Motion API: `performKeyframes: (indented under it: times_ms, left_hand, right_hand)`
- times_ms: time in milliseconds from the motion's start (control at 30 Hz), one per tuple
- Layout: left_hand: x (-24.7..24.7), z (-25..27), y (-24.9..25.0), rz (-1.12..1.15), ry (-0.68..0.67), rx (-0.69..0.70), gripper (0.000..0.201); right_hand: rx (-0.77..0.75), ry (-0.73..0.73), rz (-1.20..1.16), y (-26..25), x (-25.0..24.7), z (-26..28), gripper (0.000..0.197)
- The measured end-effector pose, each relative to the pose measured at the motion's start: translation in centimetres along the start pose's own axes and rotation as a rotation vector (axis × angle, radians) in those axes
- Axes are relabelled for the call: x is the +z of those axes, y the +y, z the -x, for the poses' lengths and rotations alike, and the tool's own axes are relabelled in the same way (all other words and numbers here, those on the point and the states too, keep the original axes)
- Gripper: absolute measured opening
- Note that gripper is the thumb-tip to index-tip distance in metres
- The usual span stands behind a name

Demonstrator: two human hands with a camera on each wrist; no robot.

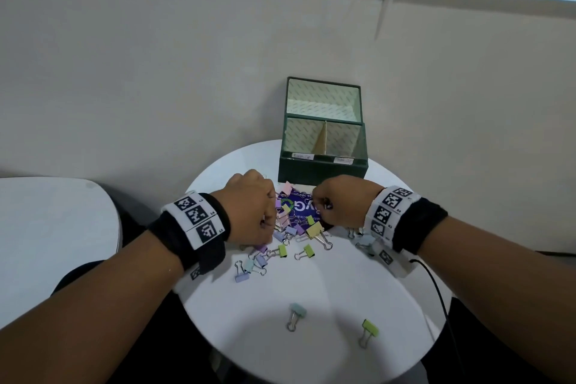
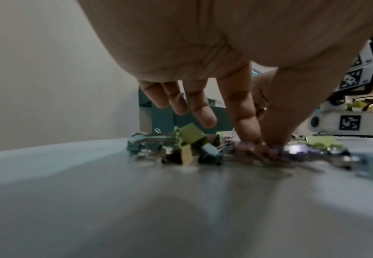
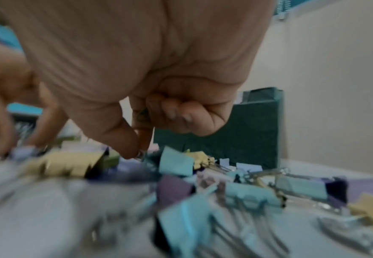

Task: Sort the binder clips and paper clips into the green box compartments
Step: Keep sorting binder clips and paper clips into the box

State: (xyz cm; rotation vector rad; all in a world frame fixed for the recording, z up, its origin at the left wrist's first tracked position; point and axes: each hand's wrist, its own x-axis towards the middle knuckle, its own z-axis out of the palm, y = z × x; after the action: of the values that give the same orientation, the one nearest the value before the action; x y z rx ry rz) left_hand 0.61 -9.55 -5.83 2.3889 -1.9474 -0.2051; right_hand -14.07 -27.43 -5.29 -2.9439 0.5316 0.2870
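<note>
Pastel binder clips (image 1: 282, 232) — folded metal bodies, wire loop handles — heaped on the round white table (image 1: 311, 290). Left hand (image 1: 249, 206) pinches into the heap; right hand (image 1: 339, 201) pinches a thin wire piece, other fingers curled. Green box (image 1: 322, 167) behind, lid up, card-divided.

The fingertips of the left hand (image 1: 249, 206) are hidden behind its own back in the head view, and the clips beneath it are covered. What is pinched by the right hand (image 3: 158, 97) is blurred past telling in the right wrist view. The two labels (image 1: 322, 158) on the green box (image 1: 322, 170) are too small to be read. The purple packet (image 1: 300, 207) is partly buried under binder clips (image 1: 285, 227), and its print is cut short. Paper clips cannot be told apart in the pile.
</note>
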Motion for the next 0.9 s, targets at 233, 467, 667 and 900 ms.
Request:
performKeyframes:
  times_ms: [233,467,667,900]
  left_hand:
    - [-0.6,-0.1,0.5,-0.039,-0.007,-0.063,0.023]
    - [-0.5,-0.1,0.6,-0.101,-0.03,-0.024,0.018]
    - [0.0,-0.5,0.7,-0.162,-0.023,0.005,0.016]
    - [0.3,-0.7,1.0,-0.211,-0.023,-0.011,0.014]
  right_hand:
    - [0.111,0.27,-0.495,3.0,-4.0,0.4,0.012]
    - [0.266,0.398,-0.306,6.2,-6.2,-2.8,0.013]
    - [0.241,0.342,-0.312,5.9,-6.4,-3.9,0.021]
    - [-0.171,0.217,-0.135,-0.2,-3.0,1.8,0.015]
